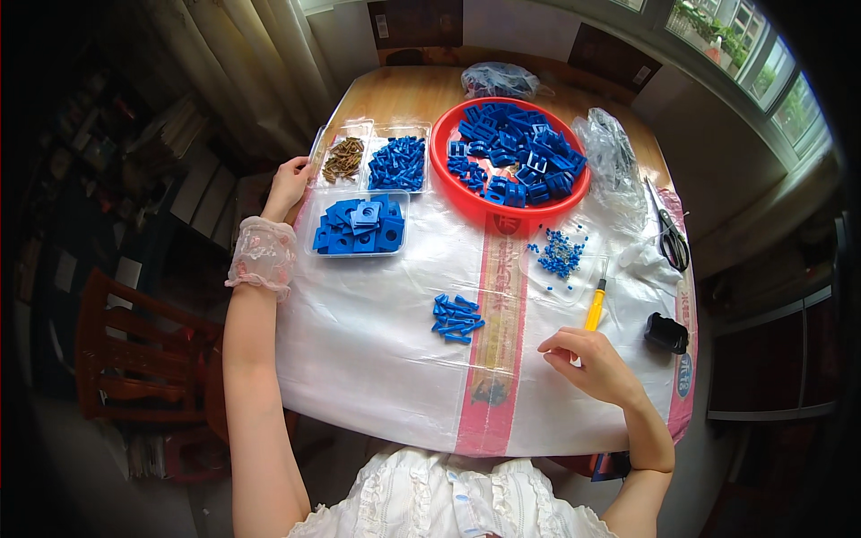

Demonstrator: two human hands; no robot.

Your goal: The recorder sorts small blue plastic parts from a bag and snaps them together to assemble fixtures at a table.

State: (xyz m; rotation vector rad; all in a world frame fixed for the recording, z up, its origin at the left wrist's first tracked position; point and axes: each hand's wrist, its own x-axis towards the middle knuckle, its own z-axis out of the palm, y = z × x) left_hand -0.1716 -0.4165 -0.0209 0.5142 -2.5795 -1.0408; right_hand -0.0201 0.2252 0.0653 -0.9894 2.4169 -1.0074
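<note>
My left hand [287, 188] rests at the table's left edge, fingers stretched out near a clear tray of brass-coloured screws [343, 160]. Beside those, a tray of small blue plastic pieces [397, 165] stands. Nearer is a clear box of blue square plates with round holes [361, 226]. My right hand [587, 363] hovers over the white sheet at the right, thumb and forefinger nearly meeting; anything between them is too small to see. Just beyond it lies a yellow-handled screwdriver [595, 305]. To its left is a small pile of blue wedge-like pieces [456, 318].
A red basin [439, 170] holds larger blue parts at the back. Tiny blue pieces [560, 253] lie scattered in front of it. Black scissors [671, 240], clear plastic bags [612, 157] and a black object [666, 334] line the right side. A wooden chair [143, 350] stands left.
</note>
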